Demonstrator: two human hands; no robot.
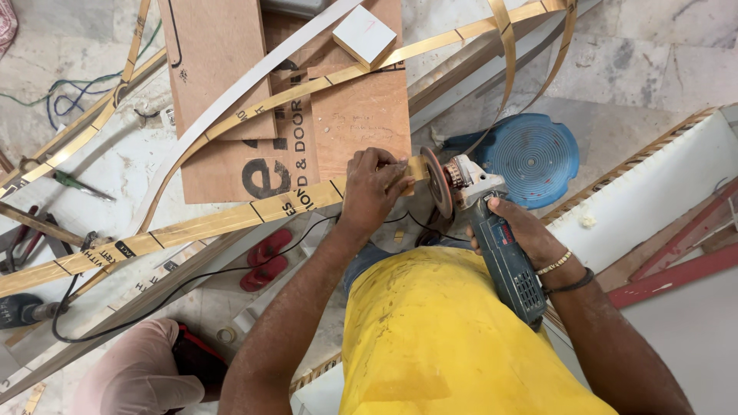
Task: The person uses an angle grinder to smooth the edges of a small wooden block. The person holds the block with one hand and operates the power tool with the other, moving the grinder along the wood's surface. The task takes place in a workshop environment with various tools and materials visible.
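Left hand pinches the gold strip's cut end; strip's long axis trails left over the floor. Right hand grips the angle grinder, disc touching that end from the right.

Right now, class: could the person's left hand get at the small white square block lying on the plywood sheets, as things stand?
Probably not at once: the left hand is closed on the gold strip beside the grinder's disc. The way to the white block looks open across the plywood, but it lies well beyond the hand.
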